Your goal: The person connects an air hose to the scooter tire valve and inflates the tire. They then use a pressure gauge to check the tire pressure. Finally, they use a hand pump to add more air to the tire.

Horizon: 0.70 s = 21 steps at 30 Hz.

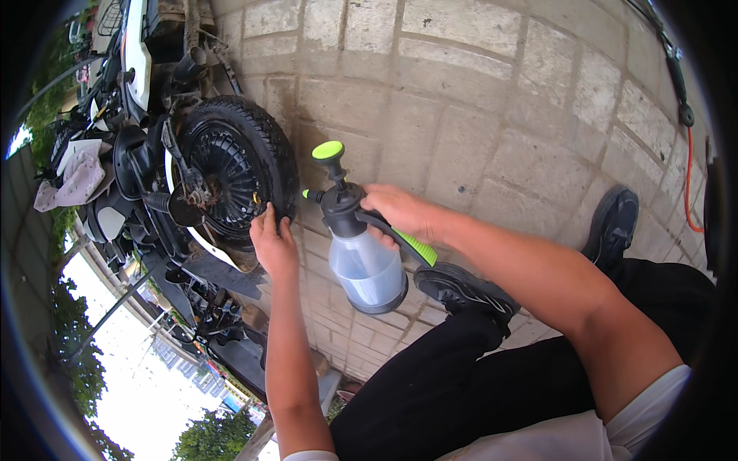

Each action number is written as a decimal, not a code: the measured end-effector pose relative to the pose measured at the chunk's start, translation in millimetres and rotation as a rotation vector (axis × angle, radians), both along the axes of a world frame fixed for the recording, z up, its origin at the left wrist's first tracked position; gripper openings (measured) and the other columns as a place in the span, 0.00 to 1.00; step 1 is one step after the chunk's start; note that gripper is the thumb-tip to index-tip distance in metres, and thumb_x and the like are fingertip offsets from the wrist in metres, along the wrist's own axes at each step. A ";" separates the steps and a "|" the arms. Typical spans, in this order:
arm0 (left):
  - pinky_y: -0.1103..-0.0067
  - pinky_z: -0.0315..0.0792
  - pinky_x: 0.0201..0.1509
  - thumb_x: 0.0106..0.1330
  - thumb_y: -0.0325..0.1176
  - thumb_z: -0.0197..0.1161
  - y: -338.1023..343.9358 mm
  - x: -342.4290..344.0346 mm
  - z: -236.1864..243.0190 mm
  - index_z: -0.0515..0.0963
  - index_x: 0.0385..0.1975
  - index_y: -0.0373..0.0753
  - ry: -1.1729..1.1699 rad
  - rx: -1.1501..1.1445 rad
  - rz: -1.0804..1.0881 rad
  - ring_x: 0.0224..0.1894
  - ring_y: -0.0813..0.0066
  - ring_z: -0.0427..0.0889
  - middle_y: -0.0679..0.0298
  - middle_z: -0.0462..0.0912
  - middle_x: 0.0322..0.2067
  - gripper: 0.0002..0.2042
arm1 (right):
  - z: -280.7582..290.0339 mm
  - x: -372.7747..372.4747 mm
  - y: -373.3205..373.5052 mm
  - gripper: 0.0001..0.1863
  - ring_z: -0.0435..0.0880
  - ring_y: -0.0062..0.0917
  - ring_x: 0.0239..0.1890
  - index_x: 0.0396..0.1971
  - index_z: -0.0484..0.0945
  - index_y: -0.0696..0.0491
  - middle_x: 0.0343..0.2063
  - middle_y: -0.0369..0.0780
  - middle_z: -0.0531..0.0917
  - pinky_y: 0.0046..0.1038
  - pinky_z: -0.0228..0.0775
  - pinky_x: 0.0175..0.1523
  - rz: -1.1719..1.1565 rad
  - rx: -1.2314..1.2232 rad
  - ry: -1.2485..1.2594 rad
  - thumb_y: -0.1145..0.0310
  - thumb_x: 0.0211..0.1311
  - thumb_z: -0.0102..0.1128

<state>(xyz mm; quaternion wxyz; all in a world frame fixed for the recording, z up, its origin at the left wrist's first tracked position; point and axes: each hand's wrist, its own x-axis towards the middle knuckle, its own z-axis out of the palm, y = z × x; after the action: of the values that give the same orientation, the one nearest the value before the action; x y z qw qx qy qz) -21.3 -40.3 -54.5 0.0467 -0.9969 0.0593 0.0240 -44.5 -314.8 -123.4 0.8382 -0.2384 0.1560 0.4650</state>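
My right hand (pixel 401 213) is wrapped round the black and lime-green handle of a pressure sprayer (pixel 363 265). Its translucent bottle is partly filled with liquid, and its lime nozzle points left at the tyre. A round lime pump knob (pixel 328 150) tops it. The sprayer stands nearly upright, tilted slightly. My left hand (pixel 274 244) is against the lower edge of the black tyre (pixel 274 146), fingers stretched out and thumb apart. Just above its fingertips, a small yellow piece (pixel 257 197) shows on the black wheel rim (pixel 219 173).
The wheel belongs to a dirty two-wheeler with white panels (pixel 137 54), one of several parked along the left. Grey paving bricks (pixel 477 115) cover the ground. My black shoes (pixel 469 292) are at the lower right. An orange hose (pixel 689 184) with a black fitting hangs at the far right.
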 end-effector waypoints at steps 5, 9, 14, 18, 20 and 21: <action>0.69 0.71 0.54 0.61 0.25 0.66 3.4 -2.6 0.1 0.77 0.57 0.37 -0.012 -0.016 -0.007 0.48 0.56 0.77 0.56 0.79 0.43 0.21 | -14.4 13.4 -4.4 0.14 0.72 0.23 0.13 0.31 0.69 0.56 0.18 0.38 0.73 0.30 0.65 0.16 -0.016 0.053 0.037 0.60 0.67 0.43; 0.70 0.71 0.53 0.61 0.25 0.66 3.5 -2.6 0.2 0.78 0.56 0.35 -0.019 -0.006 -0.013 0.46 0.56 0.77 0.55 0.79 0.42 0.21 | -21.0 29.0 -3.9 0.18 0.72 0.23 0.13 0.29 0.69 0.55 0.16 0.37 0.72 0.30 0.65 0.17 0.003 0.063 0.052 0.55 0.69 0.40; 0.69 0.72 0.52 0.61 0.28 0.67 -2.4 -0.5 -2.4 0.78 0.57 0.39 -0.037 0.029 0.004 0.47 0.58 0.77 0.60 0.79 0.44 0.21 | -34.1 29.5 -5.1 0.18 0.72 0.24 0.14 0.28 0.68 0.55 0.17 0.38 0.72 0.30 0.65 0.19 0.022 0.081 0.139 0.55 0.70 0.39; 0.71 0.72 0.50 0.61 0.29 0.68 -10.9 10.1 -7.5 0.79 0.56 0.37 -0.055 0.023 -0.003 0.45 0.59 0.78 0.59 0.79 0.41 0.21 | -37.8 17.1 -3.1 0.16 0.72 0.24 0.15 0.29 0.68 0.55 0.17 0.38 0.72 0.30 0.65 0.19 -0.001 0.078 0.114 0.57 0.69 0.40; 0.72 0.72 0.49 0.61 0.30 0.68 -13.8 15.3 -9.1 0.79 0.56 0.36 -0.055 0.007 0.012 0.43 0.60 0.78 0.58 0.79 0.40 0.21 | -35.8 11.6 -1.2 0.15 0.73 0.24 0.15 0.30 0.68 0.55 0.17 0.39 0.72 0.31 0.66 0.19 -0.005 0.076 0.074 0.59 0.69 0.40; 0.73 0.72 0.49 0.61 0.30 0.69 -16.0 18.7 -10.8 0.79 0.55 0.36 -0.061 -0.004 0.024 0.42 0.61 0.78 0.59 0.79 0.39 0.21 | -34.6 10.4 -1.6 0.14 0.73 0.24 0.15 0.30 0.68 0.55 0.17 0.39 0.72 0.31 0.66 0.19 -0.004 0.072 0.043 0.59 0.68 0.41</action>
<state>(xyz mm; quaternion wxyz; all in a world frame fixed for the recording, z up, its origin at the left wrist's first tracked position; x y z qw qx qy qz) -2.6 -56.3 -65.3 0.0464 -0.9978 0.0462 -0.0059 -34.1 -316.5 -158.1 0.8435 -0.1975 0.1576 0.4739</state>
